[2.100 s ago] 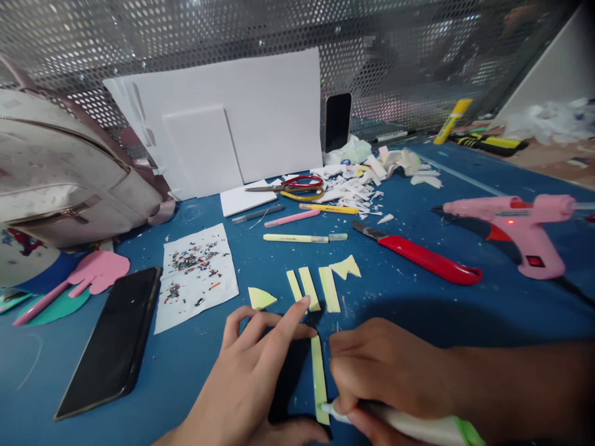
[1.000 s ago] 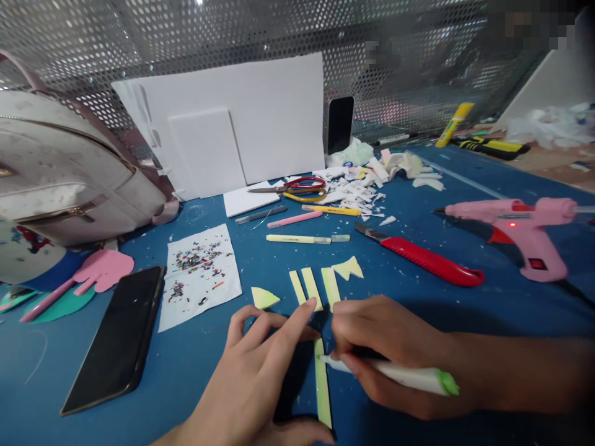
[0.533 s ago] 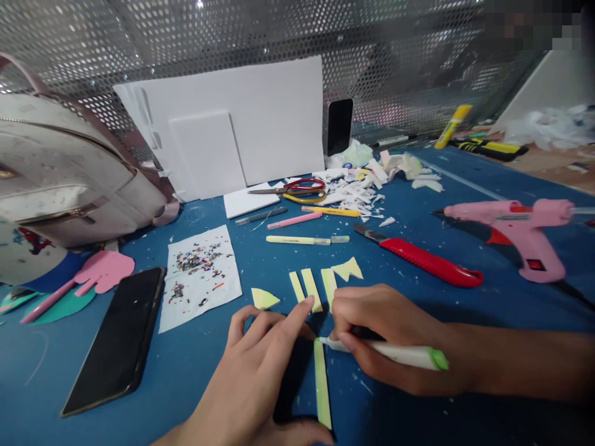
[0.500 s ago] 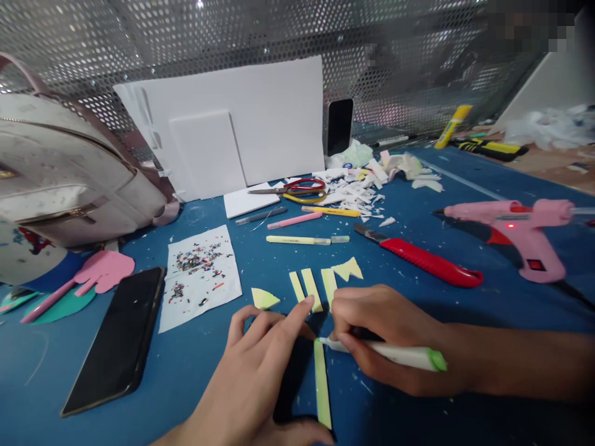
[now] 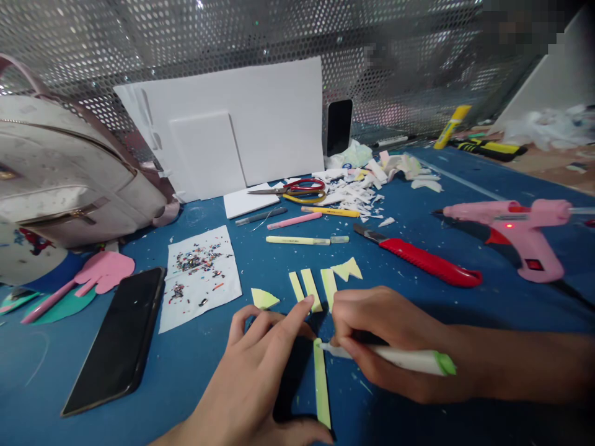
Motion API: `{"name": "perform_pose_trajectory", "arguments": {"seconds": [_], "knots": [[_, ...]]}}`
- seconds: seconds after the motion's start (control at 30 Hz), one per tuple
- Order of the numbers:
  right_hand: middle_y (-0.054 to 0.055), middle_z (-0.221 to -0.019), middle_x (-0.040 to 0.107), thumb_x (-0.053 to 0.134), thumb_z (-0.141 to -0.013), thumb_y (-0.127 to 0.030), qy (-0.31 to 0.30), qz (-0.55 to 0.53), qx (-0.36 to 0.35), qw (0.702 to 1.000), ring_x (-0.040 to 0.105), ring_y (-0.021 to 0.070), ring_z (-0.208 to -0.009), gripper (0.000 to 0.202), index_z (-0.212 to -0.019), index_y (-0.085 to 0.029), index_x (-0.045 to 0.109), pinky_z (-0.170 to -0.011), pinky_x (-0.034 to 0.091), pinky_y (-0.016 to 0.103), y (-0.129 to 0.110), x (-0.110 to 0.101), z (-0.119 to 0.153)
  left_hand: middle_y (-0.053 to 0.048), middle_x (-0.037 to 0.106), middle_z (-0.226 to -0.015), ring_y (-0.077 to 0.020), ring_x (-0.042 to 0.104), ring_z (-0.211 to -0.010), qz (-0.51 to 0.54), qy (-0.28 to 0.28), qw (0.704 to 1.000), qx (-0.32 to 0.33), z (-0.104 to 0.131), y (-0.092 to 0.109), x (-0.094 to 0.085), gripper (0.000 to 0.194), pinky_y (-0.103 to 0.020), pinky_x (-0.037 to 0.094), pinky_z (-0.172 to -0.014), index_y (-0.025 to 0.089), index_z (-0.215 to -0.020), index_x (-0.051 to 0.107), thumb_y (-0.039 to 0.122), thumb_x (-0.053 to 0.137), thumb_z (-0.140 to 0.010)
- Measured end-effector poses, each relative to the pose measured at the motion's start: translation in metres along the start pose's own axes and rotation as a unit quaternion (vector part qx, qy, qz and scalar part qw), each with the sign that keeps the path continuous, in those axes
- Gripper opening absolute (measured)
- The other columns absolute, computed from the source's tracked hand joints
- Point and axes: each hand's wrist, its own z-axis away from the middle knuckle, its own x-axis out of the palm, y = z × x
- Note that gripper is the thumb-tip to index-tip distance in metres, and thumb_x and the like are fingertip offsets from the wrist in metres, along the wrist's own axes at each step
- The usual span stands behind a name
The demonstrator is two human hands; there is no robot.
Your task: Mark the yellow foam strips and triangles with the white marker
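A narrow light green strip point(image 5: 321, 384) lies lengthwise on the blue table. My left hand point(image 5: 260, 365) holds it at its two ends, the thumb at the near end and a fingertip at the far end, while the index finger reaches over toward other strips. In my right hand point(image 5: 390, 334) is a white highlighter point(image 5: 411, 359) with a green end, gripped like a pen; its tip touches the strip near the far end. Just beyond my fingers lie several pale green pieces: short strips point(image 5: 311, 290), a zigzag piece point(image 5: 348, 269) and a rounded wedge point(image 5: 264, 298).
A red utility knife point(image 5: 430, 262) and a pink glue gun point(image 5: 515, 229), its light lit, lie to the right. Pens point(image 5: 297, 240), scissors point(image 5: 304, 189) and white scraps point(image 5: 356, 189) lie farther back. At left are a black phone point(image 5: 116, 341), a littered paper point(image 5: 199, 272) and a backpack point(image 5: 69, 167).
The highlighter's back end has swung slightly right and down, and its tip has moved slightly along the strip's far end. My left hand and the strip stay in place.
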Motion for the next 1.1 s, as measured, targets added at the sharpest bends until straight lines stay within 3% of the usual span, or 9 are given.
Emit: {"name": "perform_pose_trajectory", "arguments": {"seconds": [0.2,0.37,0.5,0.67,0.8,1.1], "knots": [[0.001,-0.072,0.056,0.044,-0.092,-0.018,-0.023,0.031,-0.013,0.999,0.046,0.0146,-0.062,0.012,-0.081,-0.02,0.047,-0.058,0.034,0.028,0.002,0.006,0.002,-0.005,0.067,-0.129,-0.0285,0.062,-0.111,-0.006,0.002,1.0,-0.001,0.0,0.0,0.0,0.106,-0.043,0.022,-0.104,0.026,-0.161,0.01,0.073,0.066,-0.085],[-0.001,-0.067,0.058,0.044,-0.09,-0.015,-0.024,0.013,-0.093,0.995,0.046,0.015,-0.058,0.01,-0.085,-0.02,0.05,-0.058,0.036,0.029,-0.008,0.019,0.008,-0.007,0.068,-0.125,-0.0289,0.062,-0.109,-0.008,0.007,1.0,0.004,0.0,0.001,0.002,0.101,-0.043,0.021,-0.103,0.025,-0.161,0.011,0.073,0.062,-0.088],[0.0,-0.071,0.06,0.047,-0.09,-0.013,0.041,-0.011,-0.069,0.997,0.053,0.0152,-0.064,0.01,-0.087,-0.021,0.051,-0.06,0.038,0.029,-0.01,0.015,0.011,-0.006,0.067,-0.124,-0.0277,0.061,-0.107,-0.004,0.009,1.0,0.009,0.001,0.002,-0.002,0.099,-0.042,0.019,-0.103,0.024,-0.161,0.011,0.07,0.062,-0.09],[-0.001,-0.076,0.052,0.046,-0.095,-0.01,0.167,-0.128,-0.057,0.976,0.05,0.0136,-0.063,0.014,-0.099,-0.021,0.053,-0.06,0.04,0.028,0.005,0.006,0.016,-0.005,0.066,-0.123,-0.0269,0.059,-0.109,-0.075,0.043,0.996,-0.028,-0.007,-0.001,-0.026,0.104,-0.043,0.015,-0.109,0.028,-0.16,0.012,0.056,0.077,-0.085],[-0.001,-0.076,0.05,0.044,-0.097,-0.013,0.167,-0.168,-0.067,0.969,0.048,0.0135,-0.062,0.014,-0.102,-0.022,0.054,-0.058,0.039,0.028,0.012,0.01,0.021,-0.005,0.063,-0.12,-0.0267,0.056,-0.113,-0.078,0.095,0.988,-0.093,-0.019,-0.012,-0.036,0.096,-0.046,0.02,-0.11,0.029,-0.159,0.009,0.039,0.073,-0.089],[0.002,-0.082,0.059,0.047,-0.094,-0.011,0.158,-0.118,-0.046,0.979,0.059,0.0159,-0.072,0.014,-0.099,-0.023,0.053,-0.062,0.044,0.029,0.002,0.014,0.022,-0.005,0.06,-0.12,-0.027,0.055,-0.112,-0.118,0.065,0.981,-0.141,-0.034,-0.022,-0.023,0.096,-0.051,0.023,-0.11,0.025,-0.157,0.01,0.03,0.074,-0.085]]}}
